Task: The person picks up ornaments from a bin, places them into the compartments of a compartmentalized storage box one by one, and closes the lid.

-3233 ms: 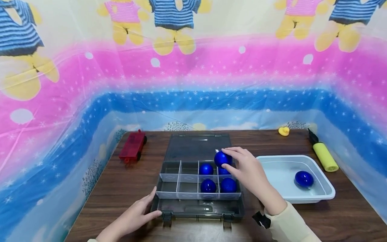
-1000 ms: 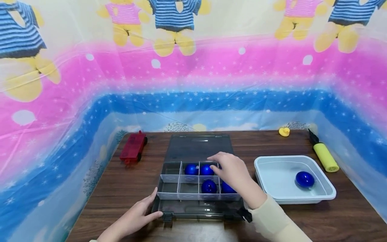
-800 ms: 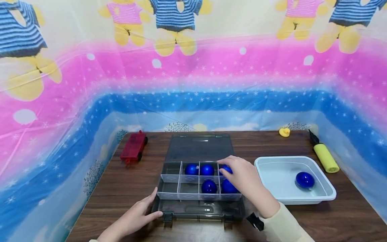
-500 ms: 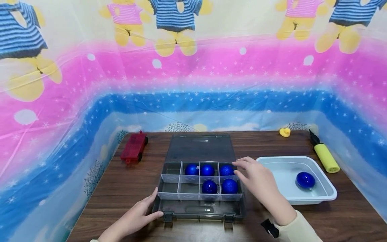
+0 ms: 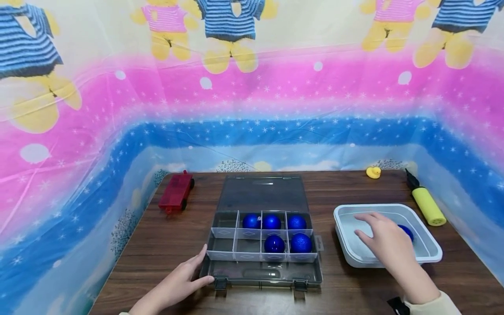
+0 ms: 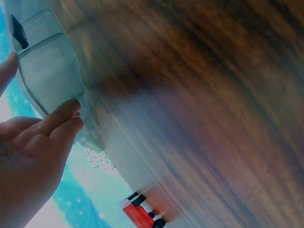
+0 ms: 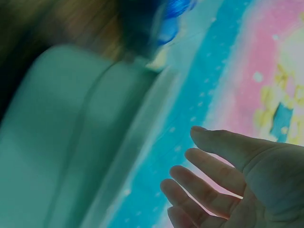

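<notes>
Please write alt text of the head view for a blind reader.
A person's right hand hovers over a pale tub holding one blue bauble; the left hand touches an open compartment case with five blue baubles. Also on the wooden table: a red toy cart, yellow toy duck and hand pump.

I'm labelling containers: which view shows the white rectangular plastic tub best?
The head view: the tub shows all four corners, though the right hand hides part. Right wrist view: only a blurred section. Left wrist view: none.
</notes>
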`<action>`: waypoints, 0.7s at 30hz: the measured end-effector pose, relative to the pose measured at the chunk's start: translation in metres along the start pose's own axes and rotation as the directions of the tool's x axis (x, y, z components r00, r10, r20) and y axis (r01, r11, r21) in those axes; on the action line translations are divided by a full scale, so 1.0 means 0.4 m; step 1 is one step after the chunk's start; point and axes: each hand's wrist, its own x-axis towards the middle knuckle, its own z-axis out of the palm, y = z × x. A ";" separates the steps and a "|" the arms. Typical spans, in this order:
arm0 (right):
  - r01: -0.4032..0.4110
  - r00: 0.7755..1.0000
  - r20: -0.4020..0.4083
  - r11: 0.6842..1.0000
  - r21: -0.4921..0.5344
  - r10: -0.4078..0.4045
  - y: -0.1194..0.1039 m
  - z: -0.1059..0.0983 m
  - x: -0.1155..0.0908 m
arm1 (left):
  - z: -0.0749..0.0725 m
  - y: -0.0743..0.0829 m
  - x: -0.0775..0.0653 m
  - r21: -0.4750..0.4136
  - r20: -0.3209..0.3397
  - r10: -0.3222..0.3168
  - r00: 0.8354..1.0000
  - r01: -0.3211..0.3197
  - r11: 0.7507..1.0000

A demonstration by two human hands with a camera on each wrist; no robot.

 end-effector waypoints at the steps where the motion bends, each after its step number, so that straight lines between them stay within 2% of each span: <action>1: -0.006 1.000 0.005 1.000 -0.003 0.006 0.018 0.001 -0.004 | 0.000 -0.001 0.000 -0.005 -0.002 0.004 1.000 -0.004 1.000; 5: -0.038 0.999 0.030 0.999 -0.011 0.039 0.083 0.009 -0.018 | 0.001 -0.006 0.000 0.041 -0.011 0.016 1.000 -0.016 0.999; 10: -0.024 1.000 -0.003 0.998 -0.062 0.024 0.155 0.029 -0.030 | 0.000 -0.003 -0.002 0.012 -0.005 0.005 1.000 -0.005 1.000; 12: -0.022 1.000 -0.014 0.996 -0.091 0.021 0.177 0.035 -0.033 | 0.001 -0.002 -0.001 -0.013 -0.002 -0.003 1.000 0.003 1.000; 21: -0.060 0.998 -0.001 0.988 -0.144 0.061 0.253 0.042 -0.035 | 0.001 0.000 0.001 -0.013 0.009 -0.007 1.000 0.007 1.000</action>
